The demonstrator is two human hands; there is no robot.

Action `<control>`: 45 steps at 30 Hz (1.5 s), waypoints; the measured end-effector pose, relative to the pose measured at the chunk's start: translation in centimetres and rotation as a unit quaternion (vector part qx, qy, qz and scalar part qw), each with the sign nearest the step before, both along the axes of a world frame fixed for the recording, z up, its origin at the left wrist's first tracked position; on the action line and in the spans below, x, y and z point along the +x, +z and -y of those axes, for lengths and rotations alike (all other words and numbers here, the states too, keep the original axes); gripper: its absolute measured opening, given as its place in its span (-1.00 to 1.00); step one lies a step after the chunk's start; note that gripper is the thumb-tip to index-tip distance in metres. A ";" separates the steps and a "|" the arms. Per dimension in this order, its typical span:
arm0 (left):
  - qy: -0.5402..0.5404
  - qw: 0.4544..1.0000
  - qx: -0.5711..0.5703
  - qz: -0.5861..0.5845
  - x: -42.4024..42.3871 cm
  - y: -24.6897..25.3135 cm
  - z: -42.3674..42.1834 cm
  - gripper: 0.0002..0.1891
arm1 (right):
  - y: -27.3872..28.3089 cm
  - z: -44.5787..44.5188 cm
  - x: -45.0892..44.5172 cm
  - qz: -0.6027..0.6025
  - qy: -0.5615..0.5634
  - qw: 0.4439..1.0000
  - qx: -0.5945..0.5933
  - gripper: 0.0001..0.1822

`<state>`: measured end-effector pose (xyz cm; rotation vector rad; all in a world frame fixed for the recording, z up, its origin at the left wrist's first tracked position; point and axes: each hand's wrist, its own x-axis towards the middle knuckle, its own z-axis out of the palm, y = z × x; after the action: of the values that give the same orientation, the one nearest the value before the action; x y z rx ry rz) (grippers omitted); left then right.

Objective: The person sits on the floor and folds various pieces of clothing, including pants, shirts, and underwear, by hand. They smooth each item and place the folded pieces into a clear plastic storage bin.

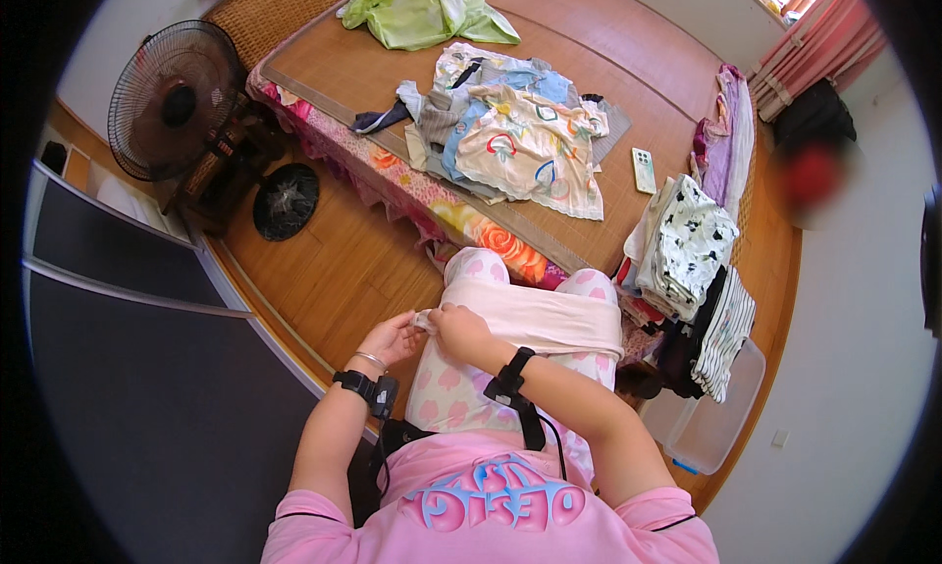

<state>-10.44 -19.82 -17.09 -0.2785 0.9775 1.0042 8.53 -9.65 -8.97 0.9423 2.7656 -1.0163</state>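
A folded pale cream cloth garment (pixel 541 315) lies across my thighs in a long band. At its left end, my left hand (pixel 391 337) pinches a small whitish edge of the cloth between thumb and fingers. My right hand (pixel 460 332) grips the same end just beside it, with its fingers curled over the fabric. On the bed ahead, a cream patterned shirt (pixel 541 148) is spread on top of a loose heap of clothes (pixel 438 115). To the right stands a stack of folded clothes (pixel 688 237), topped by a white piece with black spots.
A phone (pixel 643 170) lies on the bed mat (pixel 611 71). Light green cloth (pixel 416 12) lies at the far side. A standing fan (pixel 176 104) is at the left. Beside the bed at the right are striped folded clothes (pixel 725 336) and a clear plastic box (pixel 717 417).
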 end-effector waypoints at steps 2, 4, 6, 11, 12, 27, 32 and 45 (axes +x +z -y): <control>0.078 0.985 0.036 -0.150 1.7 1.8 -1.3 -0.70 | 0.3 0.0 -0.1 -0.009 -0.025 1.000 0.002 -0.63; 0.124 0.967 0.092 -0.203 1.5 5.1 -2.5 -0.55 | 2.6 0.1 -0.3 -0.032 -0.062 0.998 -0.005 -0.74; 0.108 0.967 0.099 -0.210 1.0 7.8 -3.7 -0.58 | 3.9 -0.2 -0.6 0.021 -0.044 0.999 -0.001 -0.78; -0.048 0.958 -0.052 -0.279 0.2 5.1 -2.8 -0.74 | 1.6 -1.2 -2.2 0.110 0.034 0.993 0.003 -0.81; -0.173 0.918 -0.097 -0.343 1.4 5.6 -2.8 -0.50 | 0.7 -1.2 -2.1 0.103 0.027 0.994 0.014 -0.82; 0.179 0.862 0.296 -0.371 2.9 9.4 -5.3 -0.65 | 3.0 -2.1 -3.9 -0.338 -0.170 0.890 -0.252 -0.12; -0.018 0.697 0.388 -0.602 4.0 12.1 -6.6 -0.61 | 9.8 -4.6 -3.3 -0.351 -0.185 0.876 -0.276 -0.26; -0.054 0.767 0.303 -0.563 14.9 8.2 -7.8 -0.54 | 15.5 -10.0 3.2 -0.385 -0.322 0.749 -0.432 -0.72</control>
<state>4.48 -12.00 -8.88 1.0523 1.6175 1.3201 11.72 0.34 6.52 1.4896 1.7257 -2.9787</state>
